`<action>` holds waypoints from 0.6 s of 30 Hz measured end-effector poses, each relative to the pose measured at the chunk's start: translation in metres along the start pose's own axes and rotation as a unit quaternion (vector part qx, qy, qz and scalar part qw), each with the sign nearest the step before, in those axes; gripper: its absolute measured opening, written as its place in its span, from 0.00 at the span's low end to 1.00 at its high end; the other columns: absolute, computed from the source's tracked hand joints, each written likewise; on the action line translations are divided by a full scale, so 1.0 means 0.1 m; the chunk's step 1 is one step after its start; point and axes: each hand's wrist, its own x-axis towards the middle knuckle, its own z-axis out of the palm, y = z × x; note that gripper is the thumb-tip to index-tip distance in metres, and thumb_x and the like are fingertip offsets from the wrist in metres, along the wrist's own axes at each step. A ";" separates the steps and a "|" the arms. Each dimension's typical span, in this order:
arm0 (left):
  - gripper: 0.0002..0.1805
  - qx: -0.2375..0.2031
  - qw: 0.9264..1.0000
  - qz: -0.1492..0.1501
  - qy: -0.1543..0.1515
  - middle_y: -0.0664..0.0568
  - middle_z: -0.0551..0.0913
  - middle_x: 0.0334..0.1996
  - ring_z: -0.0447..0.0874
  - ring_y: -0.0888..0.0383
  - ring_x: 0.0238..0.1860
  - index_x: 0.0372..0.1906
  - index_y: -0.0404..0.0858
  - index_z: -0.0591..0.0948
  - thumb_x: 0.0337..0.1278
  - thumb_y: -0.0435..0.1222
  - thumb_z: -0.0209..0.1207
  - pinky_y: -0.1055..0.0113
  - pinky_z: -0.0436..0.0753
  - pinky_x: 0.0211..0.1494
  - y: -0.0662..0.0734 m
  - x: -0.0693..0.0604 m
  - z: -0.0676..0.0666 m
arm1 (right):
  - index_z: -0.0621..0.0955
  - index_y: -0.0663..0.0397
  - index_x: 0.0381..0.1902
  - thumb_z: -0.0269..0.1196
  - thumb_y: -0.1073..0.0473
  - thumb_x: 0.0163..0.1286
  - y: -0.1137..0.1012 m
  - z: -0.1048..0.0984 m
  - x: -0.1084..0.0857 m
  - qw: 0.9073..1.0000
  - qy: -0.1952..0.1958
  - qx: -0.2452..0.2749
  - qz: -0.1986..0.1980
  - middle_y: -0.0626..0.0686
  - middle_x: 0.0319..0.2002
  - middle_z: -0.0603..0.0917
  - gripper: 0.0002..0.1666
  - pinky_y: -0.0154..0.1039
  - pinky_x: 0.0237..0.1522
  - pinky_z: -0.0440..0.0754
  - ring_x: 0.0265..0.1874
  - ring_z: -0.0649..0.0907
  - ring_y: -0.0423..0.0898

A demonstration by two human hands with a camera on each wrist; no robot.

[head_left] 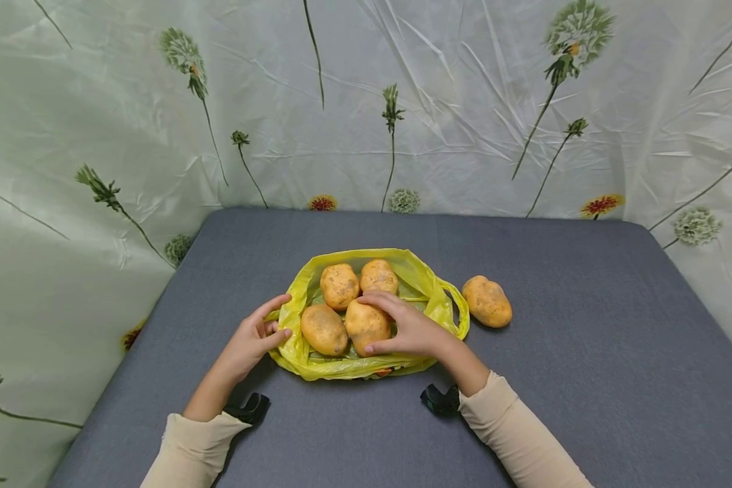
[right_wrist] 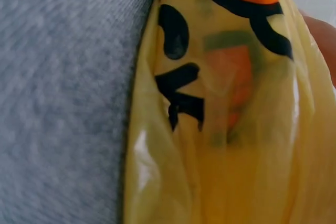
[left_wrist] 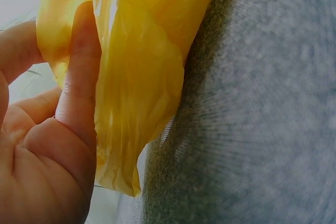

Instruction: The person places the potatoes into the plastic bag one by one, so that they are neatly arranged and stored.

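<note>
A yellow plastic bag (head_left: 341, 369) lies with its mouth spread wide, several potatoes inside it. My left hand (head_left: 253, 342) holds the bag's left edge between thumb and fingers; the left wrist view shows the thumb (left_wrist: 81, 77) against the crinkled yellow film (left_wrist: 139, 87). Reaching in over the right side, my right hand (head_left: 411, 329) grips the front right potato (head_left: 362, 327), thumb low and fingers over its top. Beside it sits another potato (head_left: 324, 330), with two more behind. In the right wrist view the printed bag wall (right_wrist: 231, 166) hides most of that hand.
A single potato (head_left: 486, 301) lies on the grey table (head_left: 585, 379), just right of the bag's handle loop (head_left: 463, 318). Behind the table hangs a pale curtain (head_left: 354, 156) with a flower print. Black straps (head_left: 440, 400) show at both wrists.
</note>
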 end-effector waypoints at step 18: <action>0.33 0.007 1.000 -0.003 -0.004 0.50 0.70 0.20 0.68 0.65 0.21 0.65 0.29 0.56 0.54 0.24 0.55 0.74 0.69 0.20 0.00 0.01 0.00 | 0.65 0.52 0.63 0.66 0.46 0.55 -0.04 -0.08 -0.03 1.000 0.016 0.019 0.008 0.54 0.64 0.59 0.41 0.46 0.55 0.65 0.61 0.62 0.49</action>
